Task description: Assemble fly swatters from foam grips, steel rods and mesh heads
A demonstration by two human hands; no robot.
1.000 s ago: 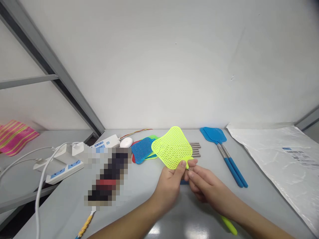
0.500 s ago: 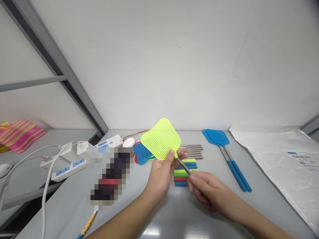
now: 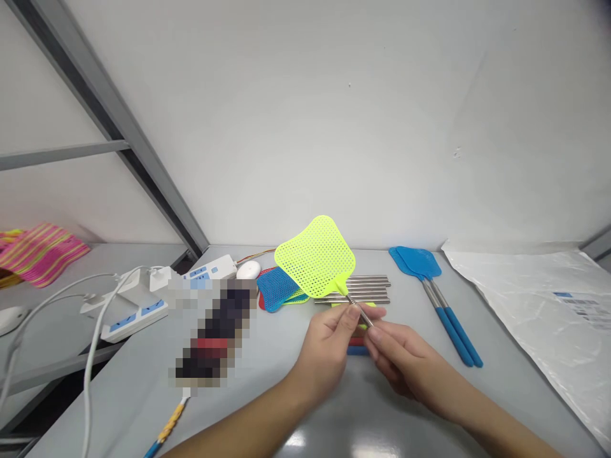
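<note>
Above the desk I hold a fly swatter with a yellow-green perforated head (image 3: pixel 317 257) on a thin metal rod (image 3: pixel 359 308). My left hand (image 3: pixel 329 337) pinches the rod just below the head. Further down the same rod, my right hand (image 3: pixel 405 356) closes on its lower end. Behind the swatter lie several metal rods (image 3: pixel 377 289) side by side. Coloured handle grips, among them a red one (image 3: pixel 357 341), are partly hidden behind my hands. Left of them is a small pile of loose swatter heads, with a blue one (image 3: pixel 277 288) on top.
Two blue fly swatters (image 3: pixel 451 321) lie at the right, beside a white plastic mailer (image 3: pixel 534 305). Power strips (image 3: pixel 138 320) with white cables, a round white device (image 3: pixel 249 270) and a blurred-out object (image 3: pixel 214 337) with a cord are at the left. A wall rises behind.
My left hand has slid down the rod, away from the swatter head and closer to my right hand. The head now sits slightly higher and further right.
</note>
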